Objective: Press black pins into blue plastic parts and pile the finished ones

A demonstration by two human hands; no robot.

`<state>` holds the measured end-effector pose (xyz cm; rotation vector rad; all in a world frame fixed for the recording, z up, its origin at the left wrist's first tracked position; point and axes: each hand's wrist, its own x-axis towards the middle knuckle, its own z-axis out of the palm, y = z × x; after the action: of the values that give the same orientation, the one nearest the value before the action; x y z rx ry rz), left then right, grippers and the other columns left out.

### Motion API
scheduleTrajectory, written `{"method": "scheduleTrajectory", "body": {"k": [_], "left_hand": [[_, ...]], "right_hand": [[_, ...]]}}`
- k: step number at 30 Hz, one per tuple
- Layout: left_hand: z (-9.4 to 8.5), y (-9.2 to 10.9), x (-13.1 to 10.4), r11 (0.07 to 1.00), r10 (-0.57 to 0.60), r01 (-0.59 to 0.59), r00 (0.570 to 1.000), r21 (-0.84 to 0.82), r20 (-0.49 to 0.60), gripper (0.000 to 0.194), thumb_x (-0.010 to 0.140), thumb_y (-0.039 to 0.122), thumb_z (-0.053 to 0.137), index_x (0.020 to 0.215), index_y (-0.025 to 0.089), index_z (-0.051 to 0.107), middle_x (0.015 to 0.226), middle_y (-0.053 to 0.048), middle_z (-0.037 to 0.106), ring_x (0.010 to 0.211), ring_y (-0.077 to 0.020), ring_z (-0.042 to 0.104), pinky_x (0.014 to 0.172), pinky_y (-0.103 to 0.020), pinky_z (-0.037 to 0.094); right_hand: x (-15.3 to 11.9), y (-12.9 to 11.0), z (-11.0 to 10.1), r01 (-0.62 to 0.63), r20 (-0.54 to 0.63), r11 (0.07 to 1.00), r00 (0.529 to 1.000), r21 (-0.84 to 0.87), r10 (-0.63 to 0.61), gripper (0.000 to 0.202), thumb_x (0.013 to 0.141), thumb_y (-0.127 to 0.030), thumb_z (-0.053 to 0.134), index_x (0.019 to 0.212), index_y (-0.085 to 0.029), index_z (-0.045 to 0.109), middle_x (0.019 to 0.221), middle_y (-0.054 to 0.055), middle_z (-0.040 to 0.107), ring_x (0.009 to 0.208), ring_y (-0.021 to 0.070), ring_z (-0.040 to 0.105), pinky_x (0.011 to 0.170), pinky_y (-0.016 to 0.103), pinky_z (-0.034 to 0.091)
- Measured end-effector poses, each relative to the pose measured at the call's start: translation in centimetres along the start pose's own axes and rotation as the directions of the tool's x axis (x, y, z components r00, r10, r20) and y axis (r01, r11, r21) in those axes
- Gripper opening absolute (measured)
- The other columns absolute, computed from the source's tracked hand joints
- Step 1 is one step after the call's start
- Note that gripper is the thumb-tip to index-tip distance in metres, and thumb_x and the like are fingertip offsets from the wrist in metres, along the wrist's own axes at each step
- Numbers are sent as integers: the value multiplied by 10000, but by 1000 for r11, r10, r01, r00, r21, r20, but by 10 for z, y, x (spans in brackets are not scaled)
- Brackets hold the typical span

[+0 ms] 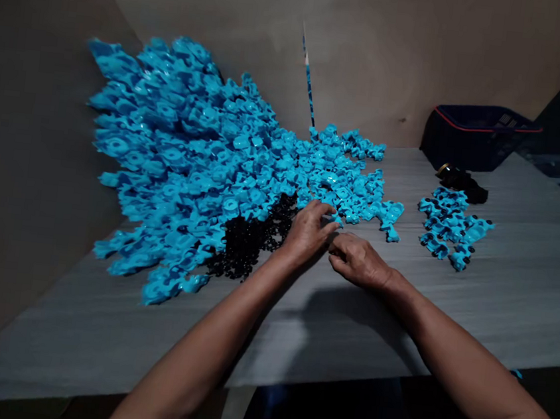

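Observation:
My left hand is over the table's middle, fingers and thumb curled in a pinch. A bit of a blue plastic piece shows between its fingertips. Against it, my right hand is closed, knuckles up; whatever its fingers hold is hidden. Just beyond both hands spreads a large heap of glossy blue moulded pieces. Left of my left wrist lies a dark patch of small black parts. To the right sits a small group of blue pieces with round black parts fitted, resembling toy vehicles.
A dark basket with a red rim stands at the table's back right. In front of it lies a dark object with a gold-coloured end. A thin patterned stick rises behind the heap, before the brown back panel.

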<state>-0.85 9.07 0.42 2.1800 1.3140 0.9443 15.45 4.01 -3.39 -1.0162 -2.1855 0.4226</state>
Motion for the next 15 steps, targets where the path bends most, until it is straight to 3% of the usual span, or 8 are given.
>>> {"method": "scheduleTrajectory", "body": {"k": [3,6,10,13,15], "left_hand": [[6,5,15,981,14,-46,986,189,166,243,789,139,656,1012,193,734,1038,-86,620,1044,-265,597,959,-390,462],[12,10,18,965,-47,-10,976,261,213,239,805,147,648,1023,202,729,1044,-93,582,1021,-279,599,917,-392,469],[18,12,13,977,-67,37,988,209,138,67,809,156,638,847,199,672,949,-67,546,876,-237,588,832,-365,472],[15,5,8,987,-83,76,996,140,43,124,780,98,598,718,198,560,851,-38,522,837,-205,565,836,-347,469],[11,0,2,989,-112,116,993,91,-44,115,788,107,571,751,202,518,813,-17,510,814,-183,554,820,-336,479]], "right_hand": [[1,6,-5,-98,-96,986,989,131,111,141,761,-73,598,830,-193,570,775,1,591,731,158,532,703,273,418],[3,13,-6,-138,-149,976,975,166,163,172,718,-36,580,727,-199,527,734,-4,574,706,149,523,685,266,402],[4,14,-4,-131,-175,978,972,165,159,180,703,-27,574,691,-199,522,729,1,588,714,149,535,688,267,405],[4,10,-5,-137,-204,975,964,176,172,136,741,-74,581,693,-197,547,697,-10,566,676,138,518,666,266,405],[5,7,-7,-149,-271,963,940,226,209,103,750,-114,592,691,-194,570,676,-19,558,649,129,512,658,267,414]]}}
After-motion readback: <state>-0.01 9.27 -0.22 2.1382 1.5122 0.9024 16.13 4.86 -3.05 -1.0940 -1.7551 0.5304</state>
